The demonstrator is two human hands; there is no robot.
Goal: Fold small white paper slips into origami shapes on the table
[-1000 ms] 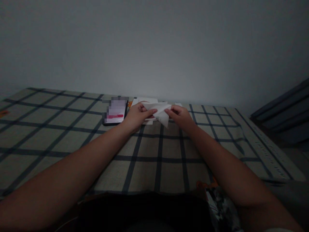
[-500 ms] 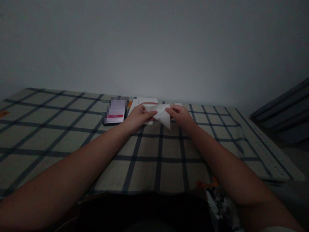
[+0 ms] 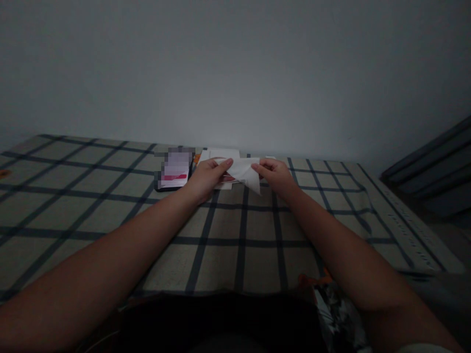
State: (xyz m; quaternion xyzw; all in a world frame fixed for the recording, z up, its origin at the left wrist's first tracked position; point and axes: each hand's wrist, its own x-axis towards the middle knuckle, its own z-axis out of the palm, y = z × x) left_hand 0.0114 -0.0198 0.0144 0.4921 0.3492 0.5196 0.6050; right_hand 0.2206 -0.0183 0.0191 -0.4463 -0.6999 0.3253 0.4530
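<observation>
My single camera sits on my head, facing forward and down. It looks out along my left forearm and right forearm, nearest at the lower corners, past my left hand and right hand mid-picture, over the checked cloth to the wall beyond.

A plain grey wall rises behind a pale cloth crossed by dark lines, with blurred lettering along its right side. On the cloth, left of centre, lies a dark-edged phone, its lit screen partly pixelated and showing a pink bar. An orange patch sits at the far left. Beyond the cloth's right side stands something dark and ridged, too dim to identify.
</observation>
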